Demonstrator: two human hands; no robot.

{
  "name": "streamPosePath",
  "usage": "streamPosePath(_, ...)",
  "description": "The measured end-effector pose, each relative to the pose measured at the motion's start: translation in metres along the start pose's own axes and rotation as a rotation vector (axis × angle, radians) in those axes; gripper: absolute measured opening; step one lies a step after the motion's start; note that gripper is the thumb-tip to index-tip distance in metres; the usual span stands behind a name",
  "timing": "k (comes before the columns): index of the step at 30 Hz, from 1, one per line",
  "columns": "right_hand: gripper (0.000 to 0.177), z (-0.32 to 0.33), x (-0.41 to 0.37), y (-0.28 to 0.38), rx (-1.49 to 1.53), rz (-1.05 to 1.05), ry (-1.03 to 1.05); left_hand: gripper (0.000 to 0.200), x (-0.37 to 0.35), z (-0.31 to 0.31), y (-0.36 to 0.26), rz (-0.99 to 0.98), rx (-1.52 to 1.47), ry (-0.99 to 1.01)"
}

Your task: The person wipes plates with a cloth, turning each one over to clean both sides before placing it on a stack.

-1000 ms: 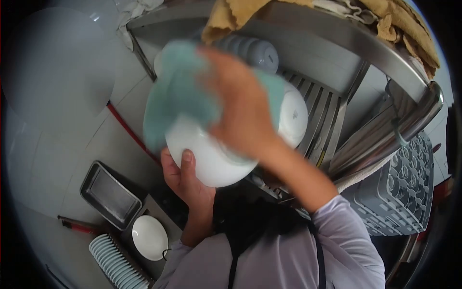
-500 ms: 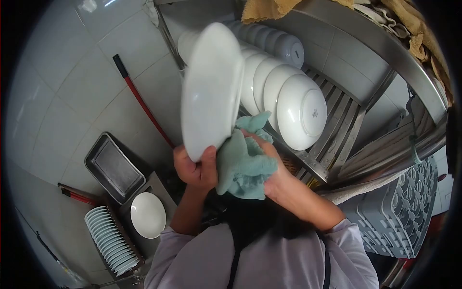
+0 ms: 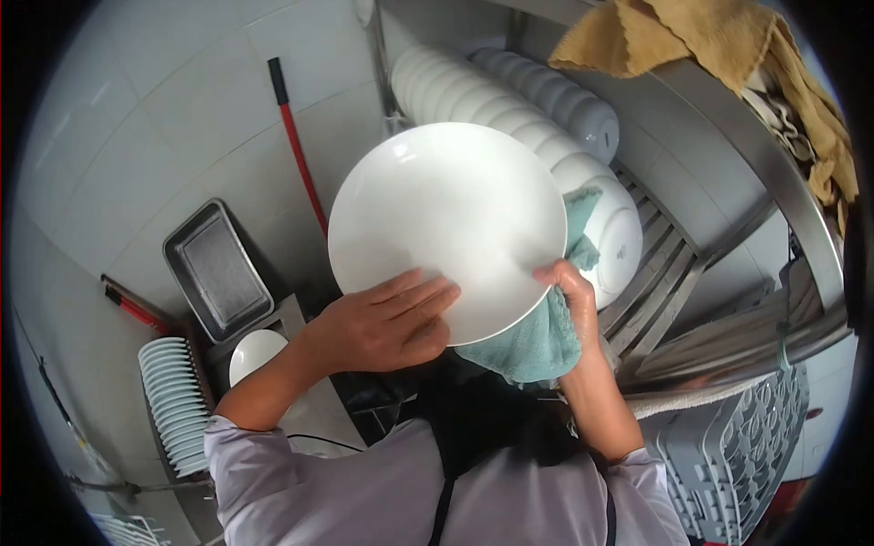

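One slip and it's chipped

White plate (image 3: pixel 446 214) is held near the row of dishes (image 3: pixel 543 141) on the slatted shelf (image 3: pixel 665 302). Its rim is pinched by the right hand (image 3: pixel 575 293), green cloth (image 3: pixel 539 344) bunched behind; fingers of the left hand (image 3: pixel 387 323) are laid across the inside, grip underneath can't be told. If that pinch slips it could be dropped, or dishes could be knocked by a wide turn.
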State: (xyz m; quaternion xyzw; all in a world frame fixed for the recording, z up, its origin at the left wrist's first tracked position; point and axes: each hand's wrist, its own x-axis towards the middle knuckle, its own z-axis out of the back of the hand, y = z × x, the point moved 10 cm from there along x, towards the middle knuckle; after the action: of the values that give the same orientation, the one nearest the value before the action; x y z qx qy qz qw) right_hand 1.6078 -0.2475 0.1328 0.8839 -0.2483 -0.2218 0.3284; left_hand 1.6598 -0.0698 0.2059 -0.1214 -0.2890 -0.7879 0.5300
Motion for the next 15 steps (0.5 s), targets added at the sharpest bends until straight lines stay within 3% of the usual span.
streamPosePath(3,0.021,0.020,0.008,-0.025,0.042,-0.075,-0.057,0.046,-0.009,0.025,0.017,0.214,0.041,0.064)
streamPosePath(5,0.017,0.034,0.012,-0.030,0.037,-0.066,-0.045,0.063,-0.035,0.050,0.042,0.562,-0.394,-0.388)
streamPosePath(7,0.011,0.029,0.006,-0.026,-0.041,-0.018,-0.014,0.070,-0.082,0.026,0.057,0.870,-0.859,-0.734)
streamPosePath(10,0.013,0.056,0.022,-0.049,-0.167,0.000,0.120,0.067,-0.156,-0.085,0.032,1.296,-1.618,-1.124)
streamPosePath(12,0.017,0.073,0.040,-0.053,-0.555,0.127,0.216,0.067,-0.163,-0.093,0.022,1.514,-1.652,-1.220)
streamPosePath(13,0.022,0.070,0.044,-0.051,-0.611,0.190,0.182,0.067,-0.169,-0.096,0.017,1.624,-1.662,-1.268)
streamPosePath(15,0.035,0.056,0.046,-0.045,-0.595,0.306,0.010,0.066,-0.179,-0.091,0.016,1.616,-1.578,-1.352)
